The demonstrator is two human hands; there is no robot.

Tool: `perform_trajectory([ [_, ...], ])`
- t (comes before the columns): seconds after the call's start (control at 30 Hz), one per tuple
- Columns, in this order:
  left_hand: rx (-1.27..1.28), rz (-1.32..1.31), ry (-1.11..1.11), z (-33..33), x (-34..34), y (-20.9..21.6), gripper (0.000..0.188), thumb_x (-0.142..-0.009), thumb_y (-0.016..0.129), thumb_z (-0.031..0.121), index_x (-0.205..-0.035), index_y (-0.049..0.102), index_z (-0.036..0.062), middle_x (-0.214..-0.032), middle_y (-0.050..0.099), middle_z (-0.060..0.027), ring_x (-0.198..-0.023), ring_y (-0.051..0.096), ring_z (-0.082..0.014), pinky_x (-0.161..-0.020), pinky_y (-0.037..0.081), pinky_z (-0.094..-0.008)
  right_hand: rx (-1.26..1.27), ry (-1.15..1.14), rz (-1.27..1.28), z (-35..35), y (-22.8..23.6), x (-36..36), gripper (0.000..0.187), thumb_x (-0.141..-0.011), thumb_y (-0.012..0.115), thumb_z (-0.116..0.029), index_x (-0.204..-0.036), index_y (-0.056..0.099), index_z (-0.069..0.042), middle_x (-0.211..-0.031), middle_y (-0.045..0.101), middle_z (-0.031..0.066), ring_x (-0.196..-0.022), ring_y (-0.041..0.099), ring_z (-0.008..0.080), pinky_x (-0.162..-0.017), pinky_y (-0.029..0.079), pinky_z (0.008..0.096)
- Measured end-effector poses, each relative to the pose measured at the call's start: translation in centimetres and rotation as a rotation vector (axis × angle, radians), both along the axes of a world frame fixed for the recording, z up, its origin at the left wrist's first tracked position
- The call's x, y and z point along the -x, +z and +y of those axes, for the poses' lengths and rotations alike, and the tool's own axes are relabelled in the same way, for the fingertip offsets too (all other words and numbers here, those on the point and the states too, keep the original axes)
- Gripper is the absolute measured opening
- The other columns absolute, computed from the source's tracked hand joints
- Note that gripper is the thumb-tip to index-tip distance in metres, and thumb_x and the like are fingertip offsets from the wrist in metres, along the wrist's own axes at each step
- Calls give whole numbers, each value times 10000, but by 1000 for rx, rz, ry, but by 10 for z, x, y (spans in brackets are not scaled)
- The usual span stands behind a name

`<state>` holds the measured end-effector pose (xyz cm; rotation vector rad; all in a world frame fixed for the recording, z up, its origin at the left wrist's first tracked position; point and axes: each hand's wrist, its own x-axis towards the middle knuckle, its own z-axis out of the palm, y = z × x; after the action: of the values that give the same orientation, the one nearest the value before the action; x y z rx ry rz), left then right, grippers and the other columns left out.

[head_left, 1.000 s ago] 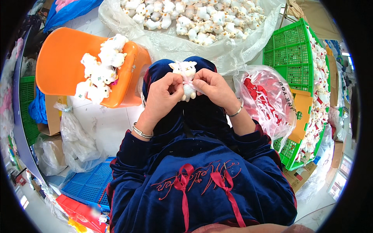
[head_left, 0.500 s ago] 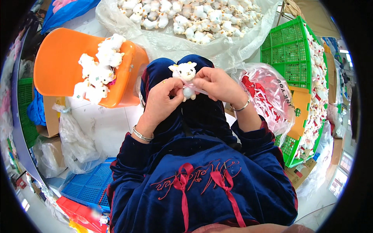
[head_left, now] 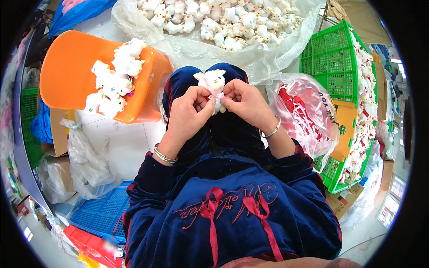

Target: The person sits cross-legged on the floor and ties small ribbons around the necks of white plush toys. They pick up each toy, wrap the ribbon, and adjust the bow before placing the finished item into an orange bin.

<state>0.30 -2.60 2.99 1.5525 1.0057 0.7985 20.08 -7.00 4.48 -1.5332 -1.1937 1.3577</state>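
Observation:
A small white plush lamb (head_left: 212, 81) rests upright against my knees, its head toward the far side. Around its neck runs a pink ribbon (head_left: 216, 95), bunched like a bow at the front. My left hand (head_left: 191, 108) pinches the ribbon from the left with thumb and forefinger. From the right, my right hand (head_left: 244, 101) pinches the ribbon's other side, its fingers curled. Both hands sit close together at the lamb's neck and partly cover its body. The exact shape of the knot is too small to tell.
On the left, an orange chair (head_left: 67, 76) bears several white plush toys (head_left: 114, 87). Ahead lies a big clear plastic sheet (head_left: 178, 53) heaped with plush lambs. At right are a clear bag (head_left: 308, 111) with red and white contents and a green crate (head_left: 328, 60).
My right hand has drawn in toward the lamb's neck, and my hands are now closer together. The ribbon, stretched to the right before, is now gathered at the neck.

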Motion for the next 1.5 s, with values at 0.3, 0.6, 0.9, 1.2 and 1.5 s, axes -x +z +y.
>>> perform_trajectory([
  [0.3,-69,12,65,9,-9,-5,226,-869,801,146,-932,645,-5,-746,610,-25,-608,536,-79,-561,444,-233,-181,-45,-173,1,2,5,168,-916,711,-85,-1009,629,27,-822,690,115,-731,667,165,-663,532,302],
  [0.6,-61,26,154,47,-31,1,209,-876,776,132,-987,698,-27,-839,630,-64,-673,575,-96,-636,480,-256,-228,-26,-199,16,-1,7,172,-946,684,-125,-1003,655,34,-821,704,120,-718,669,160,-654,527,308],
  [0.9,329,-328,173,22,-7,5,114,-1002,655,78,-1071,711,6,-819,676,-20,-647,590,-48,-555,439,-169,-173,16,-144,27,-2,1,159,-931,696,-125,-961,664,28,-739,683,109,-655,631,135,-623,507,295],
  [1.2,661,-288,98,25,13,-2,243,-1052,592,231,-914,638,36,-689,654,-23,-521,578,-64,-443,409,-187,-217,131,-273,28,13,12,160,-898,715,-111,-917,621,18,-776,676,155,-679,683,243,-641,533,344],
  [1.5,608,32,38,19,15,15,320,-1003,667,293,-828,657,26,-678,668,-25,-512,572,-56,-458,428,-192,-247,170,-285,17,16,12,148,-893,714,-88,-926,612,14,-834,682,178,-729,697,299,-669,543,368],
])
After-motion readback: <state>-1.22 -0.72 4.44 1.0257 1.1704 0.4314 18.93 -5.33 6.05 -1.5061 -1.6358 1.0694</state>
